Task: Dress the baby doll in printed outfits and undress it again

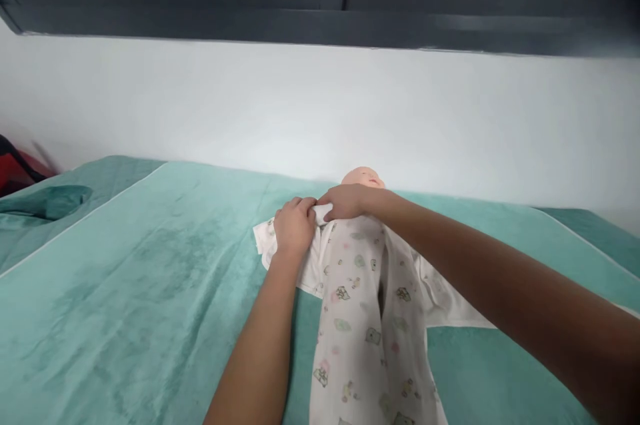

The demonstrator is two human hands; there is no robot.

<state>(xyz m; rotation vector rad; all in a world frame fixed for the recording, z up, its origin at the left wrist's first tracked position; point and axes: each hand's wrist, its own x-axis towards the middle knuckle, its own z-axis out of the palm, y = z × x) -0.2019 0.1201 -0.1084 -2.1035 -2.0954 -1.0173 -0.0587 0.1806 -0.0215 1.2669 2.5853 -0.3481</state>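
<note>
A baby doll [363, 176] lies on its back with its head toward the wall; most of the head is behind my right wrist. Over its body is a white baby romper [350, 318] printed with small animals and leaves, its legs stretching toward me. My left hand [295, 226] is closed over the romper's left-side sleeve near the shoulder. Beside it, my right hand [345, 202] reaches across the doll's chest and pinches a fold of white cloth at the same shoulder. The fingertips of both hands nearly meet. The doll's arms are hidden.
A teal plush cover [150, 278] with pale seams spreads beneath the doll. White wall [250, 105] rises right behind the head, below a dark window frame [200, 15] with metal bars outside. At the far left sits a red and black item [17, 168].
</note>
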